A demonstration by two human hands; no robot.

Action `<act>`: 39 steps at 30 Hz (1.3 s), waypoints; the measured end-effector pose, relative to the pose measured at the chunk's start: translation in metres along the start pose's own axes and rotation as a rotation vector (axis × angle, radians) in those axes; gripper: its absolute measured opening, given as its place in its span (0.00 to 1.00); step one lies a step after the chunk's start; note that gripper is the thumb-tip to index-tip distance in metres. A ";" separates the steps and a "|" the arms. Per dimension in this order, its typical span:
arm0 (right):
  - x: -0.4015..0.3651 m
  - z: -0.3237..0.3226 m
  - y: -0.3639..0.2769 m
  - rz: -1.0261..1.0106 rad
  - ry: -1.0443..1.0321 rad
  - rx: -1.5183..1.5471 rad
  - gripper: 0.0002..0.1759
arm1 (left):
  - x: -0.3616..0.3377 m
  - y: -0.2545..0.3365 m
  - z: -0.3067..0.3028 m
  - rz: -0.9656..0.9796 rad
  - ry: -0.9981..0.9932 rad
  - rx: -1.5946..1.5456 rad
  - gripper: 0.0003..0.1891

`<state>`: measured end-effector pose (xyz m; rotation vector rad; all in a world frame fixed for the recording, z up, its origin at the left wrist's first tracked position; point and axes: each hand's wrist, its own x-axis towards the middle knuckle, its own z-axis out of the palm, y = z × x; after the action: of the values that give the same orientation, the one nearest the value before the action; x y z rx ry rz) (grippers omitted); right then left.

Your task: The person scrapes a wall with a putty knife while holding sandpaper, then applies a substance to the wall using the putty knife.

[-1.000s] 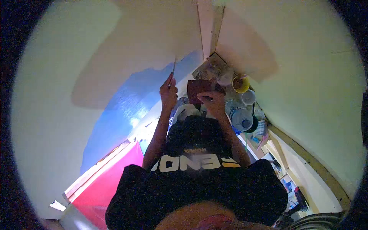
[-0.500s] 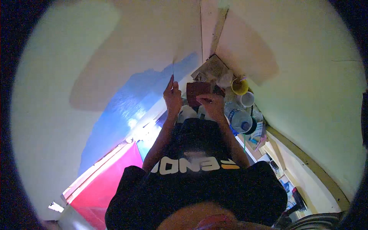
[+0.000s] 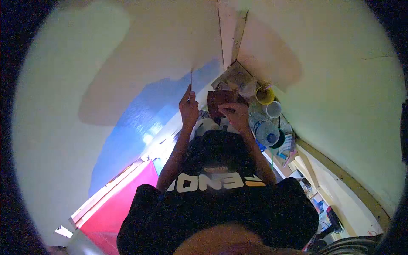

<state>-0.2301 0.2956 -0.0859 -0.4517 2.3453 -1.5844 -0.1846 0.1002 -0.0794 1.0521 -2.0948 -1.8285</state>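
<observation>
My left hand (image 3: pixel 188 109) is raised with its fingers closed on a thin brush (image 3: pixel 191 77), whose tip reaches up beside the wall at the top edge of the blue paint (image 3: pixel 146 112). A dark reddish-brown, flat square object (image 3: pixel 216 102) lies in front of my body. Over its right part is my right hand (image 3: pixel 236 114), fingers bent and pressed together; whatever they hold, if anything, is too small and dark to make out.
To the right stand a yellow cup (image 3: pixel 264 95), a white cup (image 3: pixel 273 109) and a clear plastic container (image 3: pixel 266 132). Behind them is a cluttered board (image 3: pixel 236 76) in the corner. Red cloth (image 3: pixel 121 202) hangs at the lower left.
My left hand has shifted slightly left and down with the brush. My right hand has barely moved, and the view has turned a little.
</observation>
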 end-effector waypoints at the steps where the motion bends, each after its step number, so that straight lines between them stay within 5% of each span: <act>1: 0.001 -0.001 -0.002 -0.017 -0.011 -0.002 0.08 | -0.002 0.001 -0.003 -0.030 0.023 0.007 0.23; 9: -0.002 0.000 0.003 -0.001 -0.061 -0.042 0.09 | -0.003 0.008 -0.005 -0.083 0.046 -0.007 0.22; 12: -0.005 0.005 0.015 -0.013 -0.028 -0.047 0.08 | 0.016 -0.018 -0.017 0.070 -0.016 0.048 0.19; 15: -0.006 0.005 0.001 0.096 -0.086 0.000 0.07 | -0.005 0.024 -0.005 -0.141 -0.018 0.012 0.22; 19: -0.005 0.003 -0.006 -0.031 -0.025 0.007 0.07 | -0.004 0.021 -0.024 -0.132 -0.017 0.016 0.21; 20: -0.007 0.002 -0.010 -0.042 -0.025 0.028 0.07 | 0.010 -0.003 -0.020 0.075 -0.024 0.099 0.21; 23: -0.005 0.017 0.006 -0.049 -0.030 -0.012 0.07 | 0.008 0.021 -0.009 -0.170 -0.095 -0.021 0.22; 24: -0.004 0.021 0.018 -0.040 -0.027 -0.047 0.07 | 0.003 0.026 -0.010 -0.078 -0.106 0.022 0.22; 27: -0.003 0.030 0.032 -0.026 -0.066 0.042 0.08 | -0.011 0.013 -0.031 -0.165 -0.240 -0.096 0.20; 30: 0.008 0.042 0.020 -0.055 -0.300 0.282 0.13 | -0.027 0.007 -0.028 -0.014 -0.252 -0.211 0.18; 31: 0.011 0.042 0.001 0.031 -0.368 0.265 0.15 | -0.030 0.009 -0.023 -0.094 -0.238 -0.210 0.17; 33: 0.012 0.038 -0.044 0.214 -0.506 0.223 0.20 | -0.023 -0.021 -0.016 0.437 -0.221 0.201 0.19; 35: 0.016 0.059 -0.021 0.120 -0.534 0.192 0.24 | -0.013 -0.048 -0.013 0.639 -0.117 0.370 0.21; 37: 0.023 0.060 -0.024 0.112 -0.641 0.138 0.23 | -0.011 -0.049 -0.017 0.512 -0.086 0.396 0.23; 39: 0.025 0.069 -0.021 -0.122 -0.624 0.118 0.24 | -0.014 -0.050 -0.029 0.134 -0.236 0.225 0.24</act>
<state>-0.2233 0.2200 -0.0925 -0.9211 1.7714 -1.3601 -0.1389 0.0850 -0.1144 0.7457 -2.4897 -1.7588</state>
